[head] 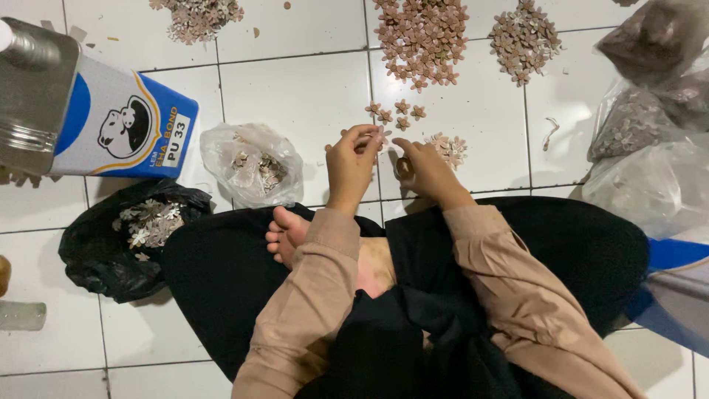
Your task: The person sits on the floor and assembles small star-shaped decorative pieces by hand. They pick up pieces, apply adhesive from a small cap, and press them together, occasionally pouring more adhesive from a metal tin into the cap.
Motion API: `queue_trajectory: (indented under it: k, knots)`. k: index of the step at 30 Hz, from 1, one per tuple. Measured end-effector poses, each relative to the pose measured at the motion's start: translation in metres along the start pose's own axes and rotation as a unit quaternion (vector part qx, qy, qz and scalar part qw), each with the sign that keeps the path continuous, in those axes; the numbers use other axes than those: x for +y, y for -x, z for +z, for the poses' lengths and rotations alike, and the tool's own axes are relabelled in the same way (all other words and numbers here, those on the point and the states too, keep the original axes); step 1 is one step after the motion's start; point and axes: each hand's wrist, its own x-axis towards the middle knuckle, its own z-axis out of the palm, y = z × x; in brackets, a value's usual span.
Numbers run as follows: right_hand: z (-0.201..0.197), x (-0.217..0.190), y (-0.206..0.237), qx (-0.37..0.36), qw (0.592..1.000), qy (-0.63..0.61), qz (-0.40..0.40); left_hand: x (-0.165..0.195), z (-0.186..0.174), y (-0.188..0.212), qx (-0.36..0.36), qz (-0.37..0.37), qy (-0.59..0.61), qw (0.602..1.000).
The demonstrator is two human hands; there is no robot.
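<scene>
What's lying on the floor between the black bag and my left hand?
In the head view, a clear plastic bag of small flower pieces lies between the black bag and the left hand.

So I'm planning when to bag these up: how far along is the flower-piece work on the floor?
Done, by the look of it: two dense heaps of small flower pieces, pinkish and paler, plus a few single flowers near the hands. In hand: the left hand and right hand meet over one small piece, too small to make out. Left: flower pieces remain in the clear bag and black bag.
</scene>
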Motion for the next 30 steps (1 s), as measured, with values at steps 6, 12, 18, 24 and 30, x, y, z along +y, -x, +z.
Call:
queue_trajectory:
  k: [6, 12, 18, 24, 30]
  knots:
    - [0.014, 0.004, -0.015, 0.089, 0.995, -0.044, 0.011, -0.003, -0.003, -0.004, 0.041, 0.023, 0.009, 0.999]
    - [0.017, 0.012, -0.006, 0.093, 0.975, 0.201, 0.018, -0.003, -0.004, -0.01, 0.05, -0.029, 0.051, 0.997]
    - [0.029, 0.018, -0.01, 0.081, 0.975, 0.204, 0.031, -0.001, -0.003, -0.011, 0.05, -0.071, 0.063, 0.994]
    - [0.03, 0.02, -0.01, 0.084, 0.968, 0.238, 0.019, -0.004, -0.002, -0.013, 0.058, -0.063, 0.081, 0.993]
    - [0.027, 0.018, -0.01, 0.09, 0.983, 0.158, 0.028, -0.005, -0.003, -0.012, 0.051, -0.078, 0.092, 0.991]
